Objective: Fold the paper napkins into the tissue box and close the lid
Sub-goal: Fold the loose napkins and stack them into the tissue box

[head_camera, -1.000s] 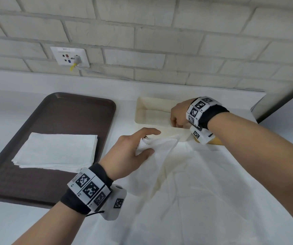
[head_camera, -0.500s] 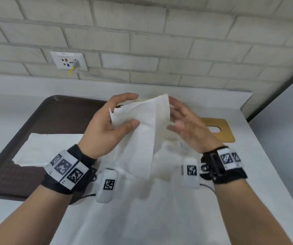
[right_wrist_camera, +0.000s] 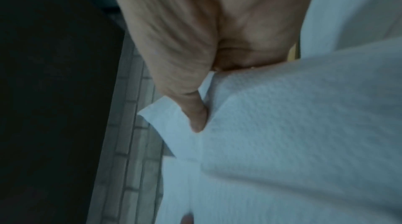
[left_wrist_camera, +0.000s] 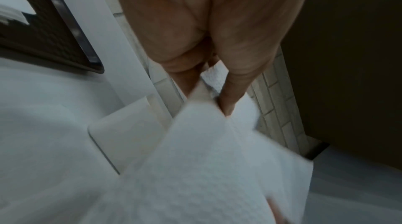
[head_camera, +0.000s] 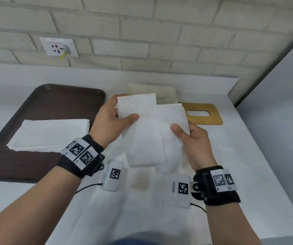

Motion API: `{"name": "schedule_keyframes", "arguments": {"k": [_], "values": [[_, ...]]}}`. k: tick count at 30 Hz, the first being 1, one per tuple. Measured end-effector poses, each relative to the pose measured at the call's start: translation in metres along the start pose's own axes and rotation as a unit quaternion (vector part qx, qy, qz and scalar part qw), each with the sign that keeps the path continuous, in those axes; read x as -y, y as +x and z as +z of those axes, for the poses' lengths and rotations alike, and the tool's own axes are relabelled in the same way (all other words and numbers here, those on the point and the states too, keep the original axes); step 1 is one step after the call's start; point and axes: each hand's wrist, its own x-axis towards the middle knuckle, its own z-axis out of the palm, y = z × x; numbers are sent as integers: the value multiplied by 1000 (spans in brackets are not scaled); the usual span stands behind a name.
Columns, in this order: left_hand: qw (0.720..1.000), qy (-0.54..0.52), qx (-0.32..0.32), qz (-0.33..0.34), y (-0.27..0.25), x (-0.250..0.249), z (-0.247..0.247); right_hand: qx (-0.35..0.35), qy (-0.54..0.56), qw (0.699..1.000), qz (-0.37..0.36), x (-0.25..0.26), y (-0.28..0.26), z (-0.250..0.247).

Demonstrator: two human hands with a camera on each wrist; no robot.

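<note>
Head view: our left hand [head_camera: 109, 123] and right hand [head_camera: 194, 142] now both pinch the napkin [head_camera: 147, 137], newly overlapped, ready for boxing.

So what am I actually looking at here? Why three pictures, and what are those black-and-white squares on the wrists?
There is no machine: a person works with bare hands and wears three cameras. The big picture comes from a camera on the head, looking down at a white counter. The other two come from cameras strapped to each wrist, looking along the hand, so they show mostly skin and paper. The checkered squares are printed patterns on the wrist straps.

The left hand and the right hand both pinch one white paper napkin, raised above the counter. In the left wrist view the fingers close on its edge.

On the counter lie a brown tray with a stack of napkins, a cream tissue box behind the held napkin, and beside it the wooden lid with an oval slot, not yet on.
</note>
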Motion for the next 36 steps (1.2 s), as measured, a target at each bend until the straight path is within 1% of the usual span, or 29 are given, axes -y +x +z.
{"name": "schedule_keyframes", "arguments": {"k": [2, 3, 5, 6, 7, 8, 12, 14, 19, 21, 25, 29, 32, 33, 34, 36], "values": [[1000, 6, -12, -6, -2, 5, -7, -22, 1, 998, 57, -11, -7, -17], [1000, 13, -17, -8, -4, 7, -11, -30, -34, 996, 78, -21, -9, -25], [999, 26, -29, -13, -8, 14, -21, -26, -165, 982, 89, -40, -10, -34], [999, 33, -35, -16, -10, 17, -26, -16, -255, 963, 81, -52, -9, -37], [998, 38, -42, -21, -13, 20, -31, -1, -337, 939, 72, -62, -8, -36], [998, 39, -47, -27, -16, 22, -35, 11, -400, 915, 56, -69, -8, -35], [997, 18, -56, -59, -28, 28, -49, 34, -505, 863, 11, -83, -9, -25], [996, 10, -53, -65, -32, 30, -51, 38, -528, 849, -4, -83, -10, -23], [997, 3, -42, -63, -41, 33, -47, 58, -526, 848, -40, -72, -16, -20], [997, 4, -41, -58, -44, 31, -43, 49, -511, 856, -54, -69, -19, -18], [998, -3, -44, -54, -46, 29, -37, 25, -507, 855, -110, -71, -20, -15], [998, -3, -48, -50, -50, 30, -36, 6, -476, 867, -149, -70, -24, -14], [997, -3, -58, -49, -51, 33, -38, -11, -433, 882, -183, -68, -25, -15], [997, -1, -62, -48, -51, 34, -39, -14, -409, 893, -190, -64, -25, -15], [997, 4, -67, -47, -51, 36, -41, -22, -377, 906, -190, -59, -26, -15], [996, 16, -80, -47, -50, 40, -42, -42, -307, 937, -160, -41, -29, -14]]}}
